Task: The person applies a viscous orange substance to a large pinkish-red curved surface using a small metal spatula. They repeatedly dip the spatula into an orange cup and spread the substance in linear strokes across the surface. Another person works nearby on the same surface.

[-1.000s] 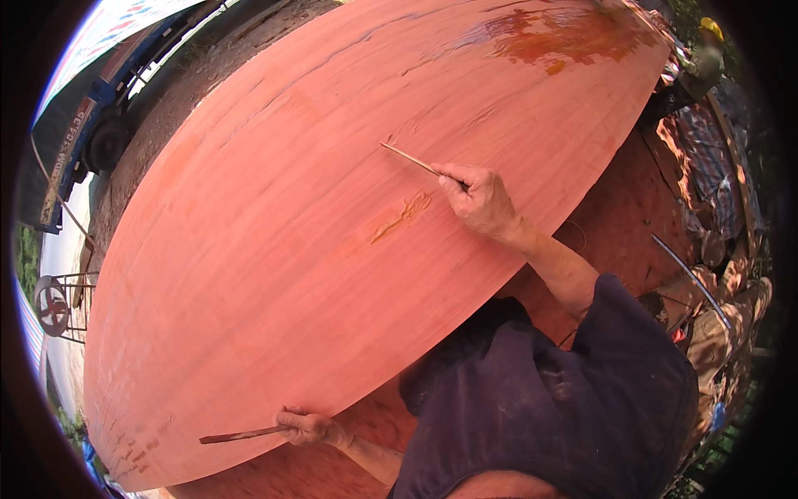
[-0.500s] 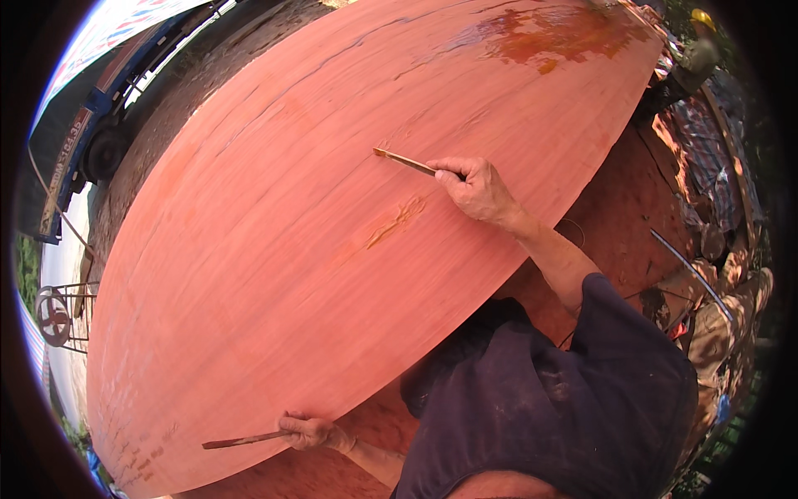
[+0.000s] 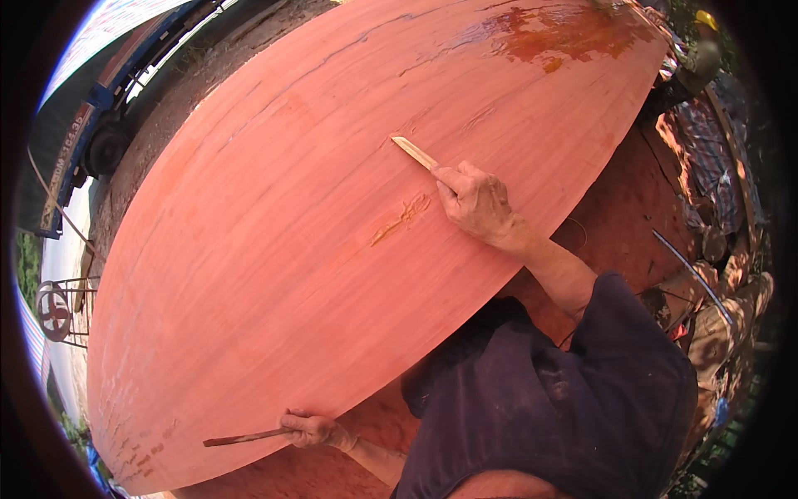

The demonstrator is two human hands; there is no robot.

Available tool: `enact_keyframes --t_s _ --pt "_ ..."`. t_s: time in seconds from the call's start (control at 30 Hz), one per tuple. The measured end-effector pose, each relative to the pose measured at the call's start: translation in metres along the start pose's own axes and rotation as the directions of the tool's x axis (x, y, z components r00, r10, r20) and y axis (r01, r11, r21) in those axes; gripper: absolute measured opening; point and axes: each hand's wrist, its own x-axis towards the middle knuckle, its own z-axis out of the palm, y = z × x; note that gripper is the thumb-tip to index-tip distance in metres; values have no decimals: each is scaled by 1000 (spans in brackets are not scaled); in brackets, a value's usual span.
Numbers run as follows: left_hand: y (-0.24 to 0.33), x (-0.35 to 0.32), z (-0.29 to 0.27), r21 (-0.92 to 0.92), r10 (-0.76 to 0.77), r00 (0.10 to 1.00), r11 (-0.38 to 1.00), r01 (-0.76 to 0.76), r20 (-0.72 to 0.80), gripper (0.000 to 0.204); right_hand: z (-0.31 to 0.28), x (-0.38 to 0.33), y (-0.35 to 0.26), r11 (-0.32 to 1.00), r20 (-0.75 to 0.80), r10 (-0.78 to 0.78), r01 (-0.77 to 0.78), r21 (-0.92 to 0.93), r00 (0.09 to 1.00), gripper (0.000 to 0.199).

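Note:
My right hand [image 3: 480, 204] is closed round a flat, pale wooden stick [image 3: 415, 153] over the middle of a large reddish wooden slab [image 3: 274, 233]. The stick's far tip meets or nearly meets the slab near a thin crack; I cannot tell which. Just left of and below that hand, a patch of yellowish-brown paste [image 3: 401, 220] is smeared on the wood. By the slab's near left edge, my left hand [image 3: 307, 429] grips a thin dark reddish-brown stick [image 3: 237, 439], which points left above the surface. Fine cracks follow the grain.
A wet, glossy dark-red patch [image 3: 565, 35] lies at the slab's far right. Beyond it is a person in a yellow helmet [image 3: 705, 20]. A blue truck [image 3: 101, 98] stands far left, near a spoked wheel [image 3: 54, 312]. Striped sheeting [image 3: 706, 158] and a thin rod [image 3: 694, 276] are at right.
My right hand has turned its stick, so its broad pale face now shows, and the tip has shifted slightly right and away from me. My left hand is nearly still.

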Motion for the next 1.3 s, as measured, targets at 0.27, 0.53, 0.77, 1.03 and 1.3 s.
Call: enact_keyframes --t_s 0.27,0.53,0.77,1.03,1.3 --pt "7 -1 2 -12 -27 1000 1000 27 9 42 -17 12 5 955 -28 124 -111 274 992 22" --pt "-4 1 -2 -43 28 1000 999 -27 12 41 3 15 11 987 8 9 -10 163 1000 24" --pt "-6 3 3 -62 39 999 997 -39 0 39 0 10 -14 836 191 2 -107 538 982 24" --pt "-7 0 0 -60 -1 1000 998 0 -13 39 -13 14 14 823 118 338 -354 445 934 31" --pt "-7 0 -1 -37 -8 1000 999 7 -18 40 3 4 10 873 48 267 -263 411 962 28"
